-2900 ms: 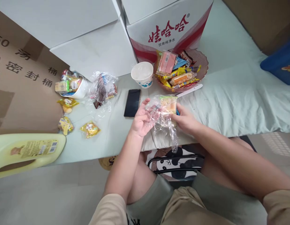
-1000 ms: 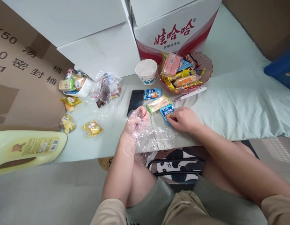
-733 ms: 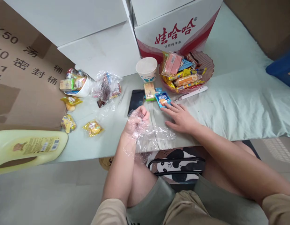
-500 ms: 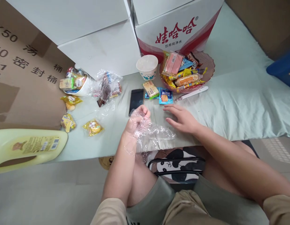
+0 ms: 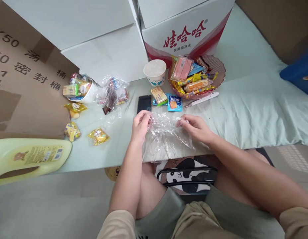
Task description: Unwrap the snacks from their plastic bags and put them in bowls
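Observation:
A clear plastic bag is stretched between my hands over the front of the cloth-covered surface. My left hand is closed on its left part, and my right hand pinches its upper right edge. Just beyond my left hand lies a dark phone, its near end hidden by the fingers. A biscuit packet rests partly over a blue packet, with another blue snack packet to its right. I see no food inside the bag.
Behind stand a paper cup and a pink bowl of wrapped snacks, with a white-handled knife before it. At left are a tipped white cup of snacks, bagged snacks, yellow packets and a yellow jug.
My right hand has gone from spread fingers to gripping the bag's right side. The bag now spans both hands, and my left hand has shifted slightly.

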Available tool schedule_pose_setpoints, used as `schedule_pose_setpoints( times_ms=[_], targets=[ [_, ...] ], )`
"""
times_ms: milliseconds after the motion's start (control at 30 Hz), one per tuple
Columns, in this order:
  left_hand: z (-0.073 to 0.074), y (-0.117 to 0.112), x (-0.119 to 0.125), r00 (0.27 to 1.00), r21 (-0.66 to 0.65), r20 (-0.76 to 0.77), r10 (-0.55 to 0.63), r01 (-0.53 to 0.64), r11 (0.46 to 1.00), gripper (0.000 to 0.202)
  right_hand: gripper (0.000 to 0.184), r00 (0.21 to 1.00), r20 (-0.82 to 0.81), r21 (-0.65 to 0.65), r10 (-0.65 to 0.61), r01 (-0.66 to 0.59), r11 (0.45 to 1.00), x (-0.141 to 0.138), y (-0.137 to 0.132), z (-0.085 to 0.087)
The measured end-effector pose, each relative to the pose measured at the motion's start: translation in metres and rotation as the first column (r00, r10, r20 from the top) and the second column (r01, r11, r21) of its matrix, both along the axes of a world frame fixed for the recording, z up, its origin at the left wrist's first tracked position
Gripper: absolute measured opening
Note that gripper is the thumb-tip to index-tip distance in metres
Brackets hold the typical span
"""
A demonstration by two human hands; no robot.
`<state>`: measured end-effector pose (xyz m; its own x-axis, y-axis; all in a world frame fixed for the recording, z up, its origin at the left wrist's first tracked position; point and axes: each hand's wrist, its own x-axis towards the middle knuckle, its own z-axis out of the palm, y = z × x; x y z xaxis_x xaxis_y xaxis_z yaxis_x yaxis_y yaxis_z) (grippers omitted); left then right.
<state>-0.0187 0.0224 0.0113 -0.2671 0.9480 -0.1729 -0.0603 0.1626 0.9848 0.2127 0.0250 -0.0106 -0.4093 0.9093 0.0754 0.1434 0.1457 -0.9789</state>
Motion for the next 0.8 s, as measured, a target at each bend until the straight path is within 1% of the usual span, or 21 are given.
schedule_pose_setpoints(
  times_ms=[67,133,200,267,333,400,467,533,600,633,667,700,800],
  targets=[
    [0.000,0.000,-0.003,0.999,0.028,-0.044,-0.003,0.004,1.000,0.017,0.040,0.985,-0.145,-0.096,-0.094,0.080,0.992,0.002,0.003,0.004],
    [0.003,0.000,-0.006,1.000,0.016,-0.012,0.002,-0.002,1.000,0.017,0.040,0.945,-0.257,-0.236,-0.204,0.143,0.961,0.006,0.006,0.006],
    [0.006,0.001,-0.010,0.999,-0.055,0.032,-0.003,0.005,0.998,0.017,0.038,0.909,-0.280,-0.352,-0.308,0.201,0.914,0.010,0.009,0.007],
    [0.010,0.002,-0.014,0.998,-0.124,0.069,-0.011,0.020,0.992,0.019,0.038,0.893,-0.254,-0.412,-0.372,0.248,0.877,0.013,0.011,0.008],
    [0.014,0.004,-0.017,0.985,-0.140,0.170,-0.001,0.025,0.990,0.022,0.039,0.885,-0.239,-0.448,-0.400,0.265,0.854,0.014,0.013,0.009],
    [0.017,0.004,-0.018,0.941,-0.098,0.336,0.026,0.008,0.995,0.029,0.040,0.875,-0.244,-0.490,-0.418,0.260,0.832,0.014,0.013,0.009],
    [0.019,0.004,-0.017,0.895,-0.043,0.444,0.033,-0.015,0.999,0.041,0.042,0.855,-0.266,-0.530,-0.446,0.257,0.808,0.013,0.014,0.010],
    [0.018,0.002,-0.015,0.902,-0.047,0.431,-0.005,0.028,0.998,0.060,0.040,0.838,-0.285,-0.541,-0.466,0.260,0.799,0.013,0.015,0.010],
    [0.014,0.001,-0.015,0.939,-0.123,0.339,-0.064,0.112,0.986,0.078,0.036,0.830,-0.295,-0.531,-0.474,0.270,0.803,0.014,0.016,0.010],
    [0.012,0.000,-0.015,0.954,-0.157,0.289,-0.083,0.133,0.979,0.083,0.037,0.828,-0.292,-0.525,-0.478,0.279,0.804,0.015,0.017,0.010],
    [0.009,0.000,-0.016,0.966,-0.170,0.247,-0.081,0.125,0.977,0.084,0.041,0.826,-0.285,-0.521,-0.486,0.292,0.802,0.015,0.017,0.009],
    [0.007,0.001,-0.018,0.974,-0.158,0.218,-0.057,0.093,0.983,0.084,0.044,0.823,-0.275,-0.520,-0.498,0.308,0.796,0.016,0.017,0.009],
    [0.002,0.002,-0.024,0.979,-0.034,0.200,0.032,-0.025,0.999,0.085,0.049,0.818,-0.253,-0.519,-0.516,0.335,0.787,0.017,0.017,0.008]
  ],
)
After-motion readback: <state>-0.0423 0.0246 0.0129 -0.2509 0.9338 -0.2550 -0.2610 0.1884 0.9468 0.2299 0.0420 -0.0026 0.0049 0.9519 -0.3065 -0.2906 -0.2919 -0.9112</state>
